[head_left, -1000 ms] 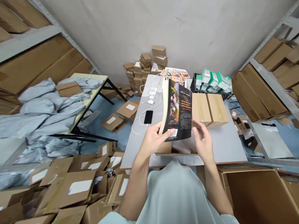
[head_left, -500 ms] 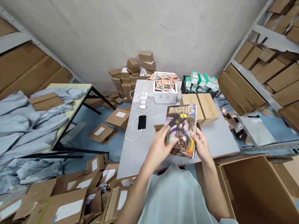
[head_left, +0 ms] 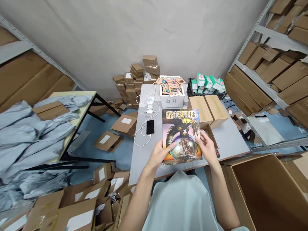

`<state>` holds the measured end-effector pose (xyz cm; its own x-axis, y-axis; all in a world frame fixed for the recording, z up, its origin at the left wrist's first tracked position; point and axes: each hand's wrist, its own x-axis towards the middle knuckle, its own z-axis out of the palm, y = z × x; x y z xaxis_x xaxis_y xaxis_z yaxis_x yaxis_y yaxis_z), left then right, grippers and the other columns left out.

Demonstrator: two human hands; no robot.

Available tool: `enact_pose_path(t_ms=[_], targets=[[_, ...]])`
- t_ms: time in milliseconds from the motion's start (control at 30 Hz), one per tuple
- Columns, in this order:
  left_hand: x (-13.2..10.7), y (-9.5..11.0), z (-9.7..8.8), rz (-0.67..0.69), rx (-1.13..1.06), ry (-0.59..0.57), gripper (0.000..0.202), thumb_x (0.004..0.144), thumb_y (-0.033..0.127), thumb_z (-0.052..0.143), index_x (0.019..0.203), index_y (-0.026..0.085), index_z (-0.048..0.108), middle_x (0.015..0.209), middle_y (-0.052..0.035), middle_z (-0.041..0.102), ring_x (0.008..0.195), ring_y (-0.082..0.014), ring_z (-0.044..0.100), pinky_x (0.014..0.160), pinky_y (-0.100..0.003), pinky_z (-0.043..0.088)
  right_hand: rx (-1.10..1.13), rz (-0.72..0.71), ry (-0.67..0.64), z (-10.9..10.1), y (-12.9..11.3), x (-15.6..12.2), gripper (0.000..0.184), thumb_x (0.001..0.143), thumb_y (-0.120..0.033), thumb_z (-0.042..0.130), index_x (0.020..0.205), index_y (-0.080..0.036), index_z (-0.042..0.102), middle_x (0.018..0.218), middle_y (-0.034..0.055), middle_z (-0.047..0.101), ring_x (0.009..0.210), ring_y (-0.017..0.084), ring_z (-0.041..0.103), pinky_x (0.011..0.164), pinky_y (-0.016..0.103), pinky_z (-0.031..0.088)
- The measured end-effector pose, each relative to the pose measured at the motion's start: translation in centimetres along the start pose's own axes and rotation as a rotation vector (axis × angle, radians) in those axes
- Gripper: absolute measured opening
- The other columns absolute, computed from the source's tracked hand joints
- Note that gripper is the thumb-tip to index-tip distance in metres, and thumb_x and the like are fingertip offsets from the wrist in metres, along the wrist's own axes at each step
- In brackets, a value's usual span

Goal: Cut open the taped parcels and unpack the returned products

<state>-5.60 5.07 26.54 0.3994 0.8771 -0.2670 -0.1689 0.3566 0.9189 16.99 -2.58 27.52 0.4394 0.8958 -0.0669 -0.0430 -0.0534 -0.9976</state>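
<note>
Book (head_left: pixel 181 133): we note a multicoloured cover, pale gold lettering along the far edge, a dark dragon on pink-lilac, a purple-rimmed globe, orange at the near corners. Tabletop (head_left: pixel 232 139): plain light grey. Phone (head_left: pixel 150 127): black. Far tub (head_left: pixel 171 102): white, dark handwritten characters; its packets (head_left: pixel 172 86) salmon-pink, with multicoloured pictures. Far right, we log green-and-white cartons (head_left: pixel 209 81) in a black crate (head_left: pixel 190 91). Left: grey bags (head_left: pixel 40 138). Near: pale blue-green shirt (head_left: pixel 184 202).

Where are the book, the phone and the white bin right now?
Book (head_left: pixel 181 136): head view, on its front cover.
Phone (head_left: pixel 150 127): head view, on its dark screen.
White bin (head_left: pixel 171 102): head view, on its front wall.
</note>
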Motion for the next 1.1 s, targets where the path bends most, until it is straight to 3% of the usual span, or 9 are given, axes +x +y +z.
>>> enact_pose_path(t_ms=[100, 267, 400, 533, 600, 667, 767, 867, 1100], targets=[[0.2, -0.1, 0.4, 0.173, 0.212, 0.12, 0.061, 0.083, 0.055, 0.096, 0.125, 0.014, 0.084, 0.131, -0.018, 0.085, 0.125, -0.0393, 0.081, 0.112, -0.047, 0.064, -0.189, -0.12, 0.192, 0.9, 0.0, -1.0, 0.064, 0.093, -0.064, 0.083, 0.142, -0.023, 0.079, 0.154, 0.0166, 0.076, 0.146, 0.036, 0.069, 0.128, 0.058, 0.054], [-0.7, -1.0, 4.0, 0.319, 0.439, 0.23, 0.044, 0.1, 0.047, 0.078, 0.137, 0.022, 0.08, 0.129, -0.0123, 0.087, 0.126, -0.0368, 0.08, 0.116, -0.047, 0.061, -0.1, -0.068, -0.078, 5.4, -1.1, -3.2, 0.081, 0.087, -0.06, 0.091, 0.158, -0.029, 0.068, 0.16, 0.0126, 0.072, 0.148, 0.035, 0.07, 0.118, 0.051, 0.064], [-2.2, -2.3, 7.5, 0.486, 0.661, 0.164, 0.061, 0.1, 0.028, 0.071, 0.161, 0.03, 0.067, 0.169, -0.0094, 0.064, 0.159, -0.0354, 0.059, 0.131, -0.048, 0.05, -0.059, -0.038, 0.017, 6.4, -1.4, -1.8, 0.061, 0.079, -0.062, 0.095, 0.122, -0.02, 0.084, 0.116, 0.0134, 0.088, 0.121, 0.038, 0.082, 0.108, 0.053, 0.068], [-1.9, -1.8, 7.9, 0.586, 0.629, 0.028, 0.051, 0.101, 0.034, 0.074, 0.151, 0.024, 0.075, 0.17, -0.0131, 0.062, 0.165, -0.0346, 0.052, 0.139, -0.053, 0.04, 0.225, 0.049, 0.135, 1.8, -1.2, 2.0, 0.053, 0.076, -0.063, 0.095, 0.102, -0.019, 0.083, 0.112, 0.0117, 0.089, 0.111, 0.035, 0.084, 0.104, 0.05, 0.068], [-0.8, -0.6, 6.7, 0.522, 0.555, 0.152, 0.048, 0.101, 0.044, 0.078, 0.143, 0.023, 0.078, 0.166, -0.0156, 0.066, 0.162, -0.035, 0.055, 0.14, -0.054, 0.037, 0.345, 0.122, 0.099, -1.2, -0.9, 3.5, 0.059, 0.067, -0.059, 0.102, 0.106, -0.021, 0.082, 0.116, 0.0103, 0.089, 0.113, 0.035, 0.084, 0.106, 0.052, 0.068], [0.6, 0.8, 5.5, 0.379, 0.453, 0.261, 0.069, 0.091, 0.057, 0.089, 0.147, 0.02, 0.076, 0.168, -0.0188, 0.063, 0.163, -0.0394, 0.053, 0.14, -0.055, 0.037, 0.427, 0.209, 0.035, -3.8, -0.6, 4.4, 0.063, 0.061, -0.057, 0.106, 0.108, -0.022, 0.081, 0.115, 0.0091, 0.089, 0.111, 0.035, 0.084, 0.105, 0.052, 0.069], [1.9, 1.9, 5.0, 0.112, 0.248, -0.004, 0.086, 0.078, 0.072, 0.096, 0.142, 0.017, 0.079, 0.152, -0.0211, 0.075, 0.146, -0.0443, 0.068, 0.122, -0.051, 0.057, 0.462, 0.284, -0.067, -6.4, -0.1, 4.5, 0.065, 0.058, -0.053, 0.109, 0.109, -0.023, 0.081, 0.113, 0.0066, 0.089, 0.108, 0.033, 0.085, 0.104, 0.05, 0.069], [2.2, 1.0, 6.9, -0.011, 0.154, -0.174, 0.079, 0.072, 0.073, 0.1, 0.124, 0.015, 0.085, 0.121, -0.0169, 0.087, 0.117, -0.0401, 0.082, 0.099, -0.044, 0.067, 0.424, 0.285, -0.214, -8.0, 0.2, 4.4, 0.064, 0.064, -0.051, 0.108, 0.116, -0.023, 0.082, 0.118, 0.0063, 0.089, 0.11, 0.031, 0.084, 0.106, 0.049, 0.068], [1.9, -2.6, 12.2, 0.073, 0.164, 0.034, 0.063, 0.082, 0.068, 0.096, 0.113, 0.014, 0.086, 0.109, -0.0132, 0.088, 0.103, -0.0327, 0.083, 0.094, -0.04, 0.067, 0.318, 0.217, -0.284, -10.9, 1.7, 6.1, 0.059, 0.075, -0.06, 0.102, 0.117, -0.023, 0.084, 0.125, 0.0091, 0.088, 0.118, 0.034, 0.082, 0.11, 0.05, 0.064]])
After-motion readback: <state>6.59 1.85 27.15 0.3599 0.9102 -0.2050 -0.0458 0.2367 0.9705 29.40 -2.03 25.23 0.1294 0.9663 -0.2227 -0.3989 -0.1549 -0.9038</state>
